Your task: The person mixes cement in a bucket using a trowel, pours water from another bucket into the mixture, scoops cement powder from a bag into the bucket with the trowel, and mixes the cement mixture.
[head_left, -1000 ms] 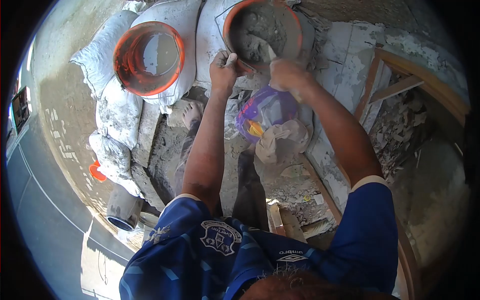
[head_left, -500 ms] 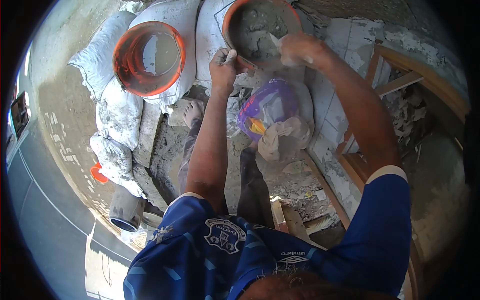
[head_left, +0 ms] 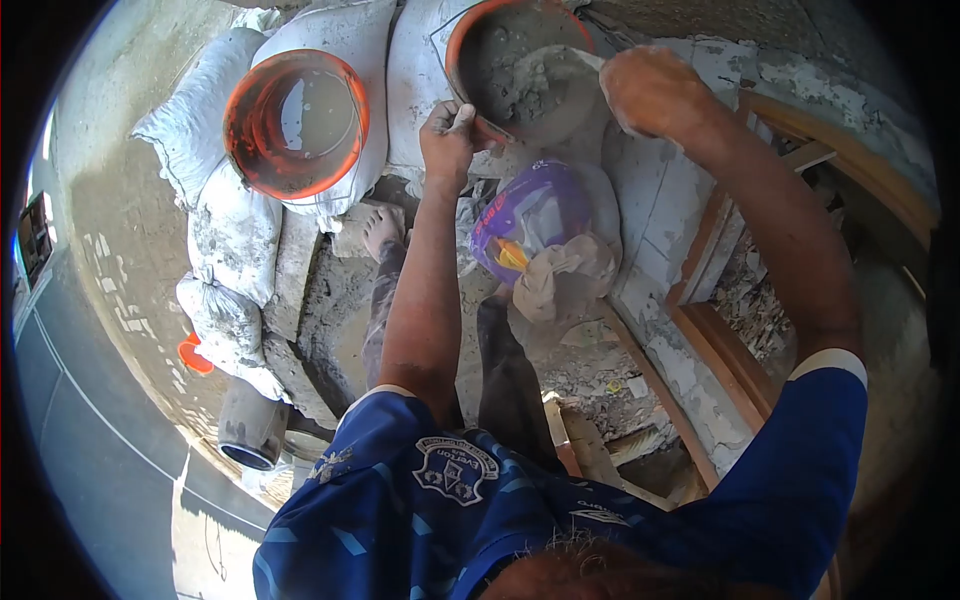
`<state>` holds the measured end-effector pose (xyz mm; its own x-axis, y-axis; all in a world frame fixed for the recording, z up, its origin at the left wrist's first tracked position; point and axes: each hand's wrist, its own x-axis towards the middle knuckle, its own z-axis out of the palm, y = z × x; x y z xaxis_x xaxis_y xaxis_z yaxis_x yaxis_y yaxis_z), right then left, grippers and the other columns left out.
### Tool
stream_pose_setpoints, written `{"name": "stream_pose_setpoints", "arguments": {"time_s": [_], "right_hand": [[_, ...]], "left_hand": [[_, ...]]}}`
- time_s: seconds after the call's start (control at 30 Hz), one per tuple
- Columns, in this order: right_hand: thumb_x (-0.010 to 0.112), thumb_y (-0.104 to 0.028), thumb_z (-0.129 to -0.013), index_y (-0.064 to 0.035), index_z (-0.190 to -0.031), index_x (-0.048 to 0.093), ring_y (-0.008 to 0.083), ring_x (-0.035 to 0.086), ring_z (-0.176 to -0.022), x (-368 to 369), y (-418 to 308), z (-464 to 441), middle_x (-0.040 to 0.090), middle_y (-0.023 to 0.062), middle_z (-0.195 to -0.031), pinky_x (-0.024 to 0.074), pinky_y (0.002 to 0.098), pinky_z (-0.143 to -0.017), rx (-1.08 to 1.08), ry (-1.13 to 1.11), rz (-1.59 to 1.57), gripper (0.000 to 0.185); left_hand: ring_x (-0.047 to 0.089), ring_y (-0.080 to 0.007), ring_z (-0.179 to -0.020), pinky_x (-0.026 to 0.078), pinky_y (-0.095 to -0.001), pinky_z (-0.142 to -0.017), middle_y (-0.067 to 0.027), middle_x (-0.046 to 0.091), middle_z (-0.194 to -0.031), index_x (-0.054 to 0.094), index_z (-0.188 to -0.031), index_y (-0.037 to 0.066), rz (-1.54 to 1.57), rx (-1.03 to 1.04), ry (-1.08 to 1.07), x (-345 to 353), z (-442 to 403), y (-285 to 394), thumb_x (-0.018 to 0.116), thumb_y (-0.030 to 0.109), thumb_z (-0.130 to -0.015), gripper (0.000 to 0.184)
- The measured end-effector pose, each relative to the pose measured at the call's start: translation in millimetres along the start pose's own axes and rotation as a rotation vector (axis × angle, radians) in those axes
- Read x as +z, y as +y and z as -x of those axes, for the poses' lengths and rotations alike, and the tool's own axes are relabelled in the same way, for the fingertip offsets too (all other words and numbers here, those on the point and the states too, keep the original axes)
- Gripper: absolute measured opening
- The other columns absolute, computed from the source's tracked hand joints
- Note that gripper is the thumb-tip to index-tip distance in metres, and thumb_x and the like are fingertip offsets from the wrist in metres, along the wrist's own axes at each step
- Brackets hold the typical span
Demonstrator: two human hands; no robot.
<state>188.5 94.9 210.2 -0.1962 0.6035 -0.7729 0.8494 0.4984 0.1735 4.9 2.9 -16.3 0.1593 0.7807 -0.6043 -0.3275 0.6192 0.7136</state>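
An orange-rimmed bucket (head_left: 458,62) of wet grey mortar stands on a white sack at the top centre. My left hand (head_left: 448,140) is closed on the bucket's near rim. To the right of the bucket, my right hand (head_left: 655,92) is wrapped round the handle of a trowel (head_left: 588,58). The trowel's blade reaches into the mortar (head_left: 515,65) and is partly covered by it. Just below the bucket lies a purple plastic bag (head_left: 535,212) with a pale crumpled bag beside it.
A second orange bucket (head_left: 298,182), holding greyish water, stands at the left on stacked white sacks (head_left: 235,230). A wooden frame (head_left: 735,365) lies at the right over rubble. A dark cylindrical container (head_left: 252,420) and a small orange item (head_left: 195,353) are at lower left.
My right hand has moved right and up, drawing the trowel from the near side of the mortar toward the bucket's right side. My left hand has stayed at the rim.
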Motion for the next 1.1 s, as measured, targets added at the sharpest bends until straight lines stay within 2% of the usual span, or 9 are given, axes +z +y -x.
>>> {"name": "stream_pose_setpoints", "arguments": {"time_s": [0.13,0.2,0.27,0.4,0.53,0.8,0.9,0.97,1.1], "right_hand": [[0.07,-0.016,-0.081,-0.0115,-0.093,0.078,0.0248,0.07,-0.087,-25,13,-73,0.074,0.0093,-0.093,0.0548,0.0435,-0.073,0.038,-0.228,0.152,0.015],[0.073,-0.019,-0.078,-0.0113,-0.099,0.077,0.0268,0.07,-0.093,30,-33,-116,0.073,0.0113,-0.097,0.0542,0.0432,-0.078,0.128,0.107,0.187,0.023],[0.063,-0.011,-0.078,-0.0062,-0.08,0.074,0.0306,0.072,-0.078,18,-74,-71,0.072,0.017,-0.082,0.0571,0.0411,-0.067,0.046,0.275,-0.031,0.013],[0.064,-0.016,-0.081,-0.0104,-0.094,0.076,0.0257,0.073,-0.083,38,-79,-12,0.073,0.0113,-0.092,0.0568,0.0387,-0.068,-0.006,0.02,-0.086,0.019],[0.061,-0.014,-0.083,-0.0081,-0.082,0.073,0.0231,0.073,-0.075,34,-6,15,0.071,0.0095,-0.075,0.0578,0.0371,-0.067,-0.051,0.221,0.019,0.014],[0.064,-0.011,-0.081,-0.0002,-0.094,0.067,0.0359,0.07,-0.075,97,41,-89,0.068,0.0231,-0.079,0.0564,0.0472,-0.062,0.043,0.373,-0.073,0.017],[0.072,-0.008,-0.067,0.0,-0.089,0.069,0.0324,0.071,-0.074,122,30,-114,0.068,0.0242,-0.083,0.0559,0.0449,-0.059,0.072,-0.248,-0.013,0.024],[0.065,-0.002,-0.066,-0.0003,-0.075,0.066,0.0235,0.066,-0.06,105,27,-96,0.065,0.0152,-0.073,0.0509,0.039,-0.049,0.188,-0.646,-0.5,0.009],[0.064,-0.002,-0.069,-0.0017,-0.071,0.061,0.0207,0.059,-0.051,143,26,-77,0.058,0.0082,-0.065,0.0469,0.0364,-0.045,0.268,-0.732,-1.082,0.004]], "left_hand": [[0.069,-0.0204,-0.069,0.061,-0.0318,-0.064,-0.0107,0.067,-0.082,0.059,-0.097,-0.001,-0.009,-0.006,0.008,2,0,1,0.05,0.016,-0.101,0.02],[0.069,-0.0204,-0.068,0.06,-0.0316,-0.063,-0.0106,0.067,-0.081,0.059,-0.096,-0.001,-0.004,-0.008,0.023,0,-3,-1,0.05,0.016,-0.101,0.02],[0.069,-0.0204,-0.068,0.06,-0.0314,-0.063,-0.0106,0.067,-0.081,0.059,-0.095,0.0,0.012,-0.014,0.031,-1,-2,-6,0.05,0.016,-0.101,0.019],[0.069,-0.0204,-0.067,0.06,-0.0319,-0.062,-0.0102,0.067,-0.079,0.058,-0.092,0.0,0.024,0.009,0.026,0,-3,2,0.052,0.015,-0.1,0.018],[0.069,-0.0204,-0.066,0.061,-0.0324,-0.063,-0.0104,0.067,-0.08,0.058,-0.093,0.0,0.015,-0.01,0.037,1,1,-2,0.053,0.014,-0.1,0.016],[0.067,-0.0179,-0.062,0.059,-0.0294,-0.057,-0.0087,0.065,-0.078,0.059,-0.094,-0.001,0.02,-0.013,0.051,8,3,-4,0.056,0.011,-0.098,0.013],[0.067,-0.0188,-0.064,0.06,-0.031,-0.06,-0.0089,0.065,-0.078,0.058,-0.093,0.0,-0.01,0.0,0.069,8,3,-8,0.055,0.014,-0.099,0.015],[0.067,-0.0185,-0.065,0.06,-0.0308,-0.06,-0.0083,0.065,-0.078,0.058,-0.092,0.0,0.003,0.011,0.111,4,2,-12,0.056,0.014,-0.098,0.016],[0.068,-0.019,-0.065,0.06,-0.0307,-0.059,-0.0082,0.065,-0.079,0.058,-0.093,0.0,-0.038,0.007,0.103,2,0,-13,0.056,0.014,-0.098,0.015]]}}
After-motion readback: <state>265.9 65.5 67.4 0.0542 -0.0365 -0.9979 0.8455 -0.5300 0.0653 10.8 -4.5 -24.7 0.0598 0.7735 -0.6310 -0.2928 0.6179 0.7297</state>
